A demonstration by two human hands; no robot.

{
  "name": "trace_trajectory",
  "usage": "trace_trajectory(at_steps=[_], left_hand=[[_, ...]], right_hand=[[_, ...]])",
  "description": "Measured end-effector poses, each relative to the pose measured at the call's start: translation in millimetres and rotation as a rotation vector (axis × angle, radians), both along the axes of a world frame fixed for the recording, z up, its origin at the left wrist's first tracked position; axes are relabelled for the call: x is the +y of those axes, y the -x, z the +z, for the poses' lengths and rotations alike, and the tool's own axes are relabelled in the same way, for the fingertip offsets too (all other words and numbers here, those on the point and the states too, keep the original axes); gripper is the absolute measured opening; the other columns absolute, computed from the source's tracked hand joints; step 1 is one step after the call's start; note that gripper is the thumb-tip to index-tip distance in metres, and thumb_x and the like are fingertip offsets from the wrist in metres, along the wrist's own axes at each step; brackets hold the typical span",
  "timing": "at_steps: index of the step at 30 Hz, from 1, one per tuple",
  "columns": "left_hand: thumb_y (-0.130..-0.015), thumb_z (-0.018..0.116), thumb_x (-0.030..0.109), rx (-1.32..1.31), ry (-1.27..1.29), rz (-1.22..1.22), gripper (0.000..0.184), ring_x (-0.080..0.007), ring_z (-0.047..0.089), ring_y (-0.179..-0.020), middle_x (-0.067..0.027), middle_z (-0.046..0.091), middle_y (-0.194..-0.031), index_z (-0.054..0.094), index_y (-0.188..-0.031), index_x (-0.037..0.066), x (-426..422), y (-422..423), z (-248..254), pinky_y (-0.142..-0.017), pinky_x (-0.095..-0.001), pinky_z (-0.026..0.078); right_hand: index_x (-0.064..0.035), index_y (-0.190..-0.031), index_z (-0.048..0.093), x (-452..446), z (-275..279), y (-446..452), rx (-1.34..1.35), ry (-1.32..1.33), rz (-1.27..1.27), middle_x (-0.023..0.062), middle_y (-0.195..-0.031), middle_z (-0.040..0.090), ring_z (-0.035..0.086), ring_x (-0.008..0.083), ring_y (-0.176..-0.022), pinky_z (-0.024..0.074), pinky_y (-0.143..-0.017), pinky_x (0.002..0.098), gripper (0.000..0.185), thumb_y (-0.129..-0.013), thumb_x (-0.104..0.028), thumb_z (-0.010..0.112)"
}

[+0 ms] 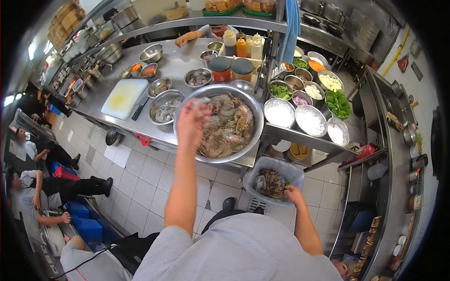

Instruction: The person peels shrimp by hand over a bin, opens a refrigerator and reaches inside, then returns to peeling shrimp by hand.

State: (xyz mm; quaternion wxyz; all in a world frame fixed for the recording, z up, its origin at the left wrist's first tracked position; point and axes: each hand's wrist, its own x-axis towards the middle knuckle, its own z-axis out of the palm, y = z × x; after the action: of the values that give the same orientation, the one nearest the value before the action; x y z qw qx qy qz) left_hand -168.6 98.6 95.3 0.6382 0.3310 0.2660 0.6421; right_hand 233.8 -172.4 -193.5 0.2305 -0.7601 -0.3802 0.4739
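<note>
My left hand point(192, 122) is over the left rim of a large steel bowl point(255, 122) of whole shellfish point(229, 124), its fingers closed around a pale, peeled-looking piece point(202, 102). Just left of it stands a smaller steel bowl point(166, 107) with grey-white peeled pieces. My right hand point(294, 194) is at the right edge of a lined bin point(276, 200) that holds shell scraps point(273, 182). Its fingers are pressed together, and what they hold, if anything, is too small to make out.
A white cutting board point(124, 99) and a knife point(139, 105) lie on the steel counter point(101, 77). Bowls of white powder point(311, 121) and greens point(338, 104) stand at right. A person's arm point(190, 37) shows across the counter; several people sit at left.
</note>
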Motion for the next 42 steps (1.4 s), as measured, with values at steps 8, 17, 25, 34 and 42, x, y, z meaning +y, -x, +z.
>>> trace_trajectory(at_steps=[8,17,25,34,42], left_hand=[[-0.093,0.063,0.016,1.140,-0.086,0.653,0.046,-0.0156,0.061,-0.095,-0.0099,0.060,-0.120,0.048,-0.135,0.004,106,145,-70,-0.074,-0.0293,0.053],[-0.088,0.065,0.019,1.117,-0.246,-0.060,0.029,-0.0234,0.069,-0.089,-0.0160,0.072,-0.097,0.068,-0.110,0.002,60,-55,-90,-0.083,-0.0336,0.052],[-0.092,0.061,0.025,0.786,0.388,-0.243,0.035,-0.0206,0.062,-0.061,-0.0146,0.063,-0.079,0.055,-0.116,-0.001,109,-154,-136,-0.043,-0.0346,0.047],[-0.084,0.062,0.014,0.884,0.188,-0.293,0.034,-0.0136,0.055,-0.063,-0.0055,0.062,-0.083,0.056,-0.115,0.002,80,-156,-141,-0.051,-0.0291,0.046],[-0.086,0.050,0.009,0.537,0.346,-0.393,0.039,-0.0127,0.058,-0.080,-0.0040,0.065,-0.095,0.056,-0.124,0.003,20,-94,-93,-0.066,-0.0276,0.047]], right_hand=[[-0.0028,-0.123,0.060,-18,-14,1,0.094,0.075,-0.126,0.0072,-0.095,0.069,0.063,0.0155,-0.073,0.0494,-0.061,0.0292,0.037,-0.087,-0.013,0.061],[-0.0052,-0.124,0.058,-55,-30,2,0.093,0.221,-0.213,0.0061,-0.095,0.069,0.064,0.0157,-0.071,0.0475,-0.056,0.0295,0.037,-0.089,-0.015,0.060],[-0.0054,-0.122,0.058,-89,-22,10,0.214,0.182,-0.406,0.0056,-0.095,0.068,0.063,0.0154,-0.070,0.0481,-0.057,0.0295,0.033,-0.091,-0.017,0.059],[-0.0056,-0.123,0.057,-113,-22,-1,0.261,0.217,-0.465,0.0051,-0.096,0.068,0.064,0.0154,-0.072,0.0505,-0.061,0.0295,0.033,-0.093,-0.019,0.059],[-0.0049,-0.124,0.057,-31,13,8,0.317,-0.009,-0.319,0.0049,-0.099,0.068,0.063,0.0119,-0.075,0.0496,-0.062,0.0260,0.033,-0.093,-0.016,0.060]])
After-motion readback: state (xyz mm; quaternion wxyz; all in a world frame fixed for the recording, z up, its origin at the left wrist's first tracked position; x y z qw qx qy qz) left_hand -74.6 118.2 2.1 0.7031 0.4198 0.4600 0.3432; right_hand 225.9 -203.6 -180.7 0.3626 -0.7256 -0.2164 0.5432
